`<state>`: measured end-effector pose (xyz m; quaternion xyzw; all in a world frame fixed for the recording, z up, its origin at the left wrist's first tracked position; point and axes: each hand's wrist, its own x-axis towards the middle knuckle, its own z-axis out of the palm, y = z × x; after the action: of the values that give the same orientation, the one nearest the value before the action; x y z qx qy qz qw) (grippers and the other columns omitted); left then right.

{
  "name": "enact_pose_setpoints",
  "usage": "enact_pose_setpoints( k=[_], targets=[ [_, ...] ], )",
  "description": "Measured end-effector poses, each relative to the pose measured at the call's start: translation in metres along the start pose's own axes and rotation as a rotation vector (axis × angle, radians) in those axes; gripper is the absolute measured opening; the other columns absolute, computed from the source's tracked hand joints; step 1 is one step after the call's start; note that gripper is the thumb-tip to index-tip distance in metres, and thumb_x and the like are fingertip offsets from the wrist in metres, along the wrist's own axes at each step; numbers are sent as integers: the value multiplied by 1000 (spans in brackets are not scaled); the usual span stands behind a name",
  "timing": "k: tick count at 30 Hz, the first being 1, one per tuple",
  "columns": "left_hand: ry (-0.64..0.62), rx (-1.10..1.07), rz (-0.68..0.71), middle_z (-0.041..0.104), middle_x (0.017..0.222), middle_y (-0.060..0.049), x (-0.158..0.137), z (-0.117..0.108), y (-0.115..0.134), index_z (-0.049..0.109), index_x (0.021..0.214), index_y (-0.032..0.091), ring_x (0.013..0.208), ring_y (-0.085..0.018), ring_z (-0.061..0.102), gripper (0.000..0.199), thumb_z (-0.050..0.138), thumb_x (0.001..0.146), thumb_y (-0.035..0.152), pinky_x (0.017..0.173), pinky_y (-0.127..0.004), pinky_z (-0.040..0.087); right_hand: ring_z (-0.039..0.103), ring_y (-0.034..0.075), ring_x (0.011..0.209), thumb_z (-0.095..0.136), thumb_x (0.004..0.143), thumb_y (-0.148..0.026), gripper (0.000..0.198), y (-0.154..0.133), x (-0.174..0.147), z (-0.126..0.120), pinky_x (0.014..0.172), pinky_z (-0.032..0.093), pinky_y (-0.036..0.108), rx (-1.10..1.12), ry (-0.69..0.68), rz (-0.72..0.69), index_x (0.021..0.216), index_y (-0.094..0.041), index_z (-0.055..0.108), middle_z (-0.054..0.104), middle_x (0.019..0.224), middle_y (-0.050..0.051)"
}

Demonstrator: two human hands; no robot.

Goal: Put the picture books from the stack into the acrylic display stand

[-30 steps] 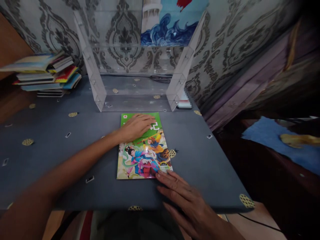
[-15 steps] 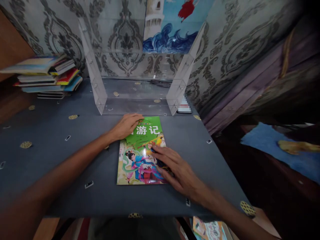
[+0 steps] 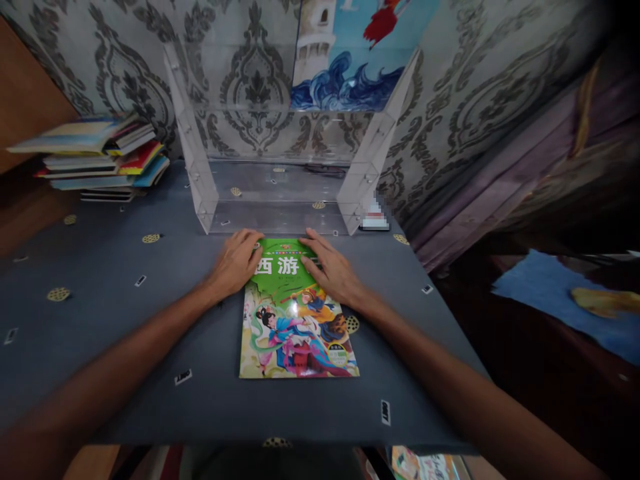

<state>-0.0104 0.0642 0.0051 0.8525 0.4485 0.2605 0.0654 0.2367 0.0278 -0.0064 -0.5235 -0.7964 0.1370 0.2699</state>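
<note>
A green picture book (image 3: pixel 300 333) with white Chinese characters and colourful painted figures lies flat and closed on the table. At its upper left corner rests my left hand (image 3: pixel 235 263), fingers bent lightly over the edge and thumb on the cover. My right hand (image 3: pixel 333 267) lies on the upper right corner, its fingers stretched and its thumb apart, covering part of the title. Neither hand lifts the book. Just beyond the fingertips stands a clear acrylic book rack (image 3: pixel 277 217) with stepped tiers.
A picture book with blue waves (image 3: pixel 350 80) stands on the rack's upper tier. Stacked books (image 3: pixel 105 160) are at the back left. Right of the rack lies a blurred-out object (image 3: pixel 375 217). The grey patterned table (image 3: pixel 125 333) ends at the right; below its front edge another book (image 3: pixel 425 465) shows.
My right hand has moved up from the middle of the cover to the upper right corner. My left hand has shifted slightly left, uncovering the first title character.
</note>
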Motion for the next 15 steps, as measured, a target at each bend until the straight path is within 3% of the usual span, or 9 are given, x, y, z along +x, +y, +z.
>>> enact_pose_setpoints(
  k=[7, 15],
  targets=[
    [-6, 230, -85, 60, 104, -10, -2, -5, 8, 61, 119, 18, 99, -26, 56, 28, 46, 97, 28, 90, -39, 48, 36, 32, 147, 40, 100, -44, 47, 2, -6, 3, 117, 36, 57, -44, 60, 23, 137, -18, 55, 42, 157, 16],
    [-31, 165, -89, 59, 103, -11, -2, -7, 8, 61, 116, 16, 101, -27, 55, 27, 46, 97, 28, 92, -41, 47, 46, 32, 141, 41, 99, -44, 48, 2, -5, 3, 114, 39, 56, -42, 60, 47, 137, -18, 55, 47, 153, 17]
  ],
)
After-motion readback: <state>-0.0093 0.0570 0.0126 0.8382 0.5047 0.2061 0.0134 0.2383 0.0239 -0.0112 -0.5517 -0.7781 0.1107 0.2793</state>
